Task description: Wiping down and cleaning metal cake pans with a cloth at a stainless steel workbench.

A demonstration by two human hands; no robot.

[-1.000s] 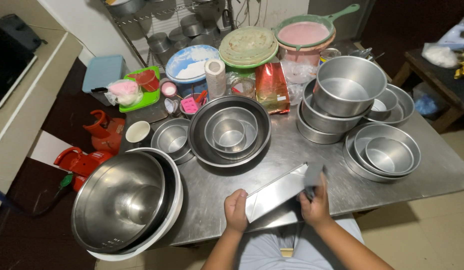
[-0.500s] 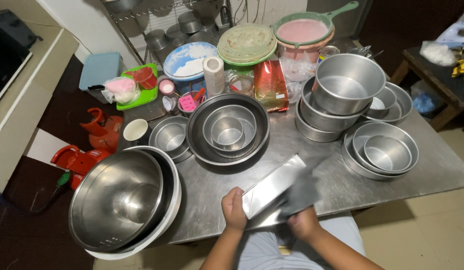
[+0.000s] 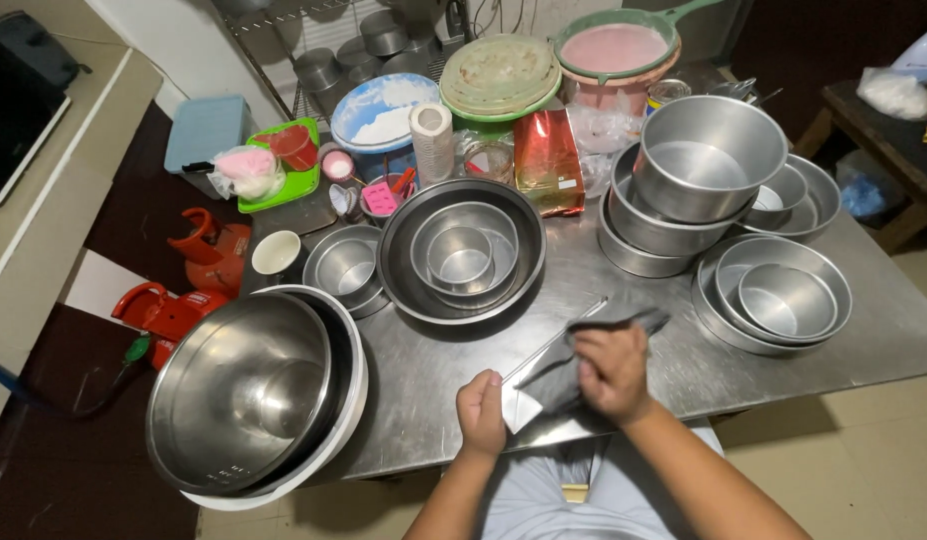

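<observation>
My left hand (image 3: pixel 481 412) grips the near end of a flat rectangular metal pan (image 3: pixel 528 385), holding it tilted over the front edge of the steel table (image 3: pixel 623 300). My right hand (image 3: pixel 611 370) presses a dark grey cloth (image 3: pixel 583 345) against the pan's upper face. Most of the pan is hidden under the cloth and my right hand.
Nested round cake tins sit in a wide bowl (image 3: pixel 461 250) just beyond my hands. Large steel mixing bowls (image 3: pixel 253 390) overhang the table's left front. More stacked tins (image 3: pixel 778 295) and pots (image 3: pixel 698 170) fill the right side. Plastic lids, a strainer and containers crowd the back.
My right hand has moved with the cloth from the pan's right end toward its middle. The pan has tipped flatter and edged slightly right; my left hand keeps its grip.
</observation>
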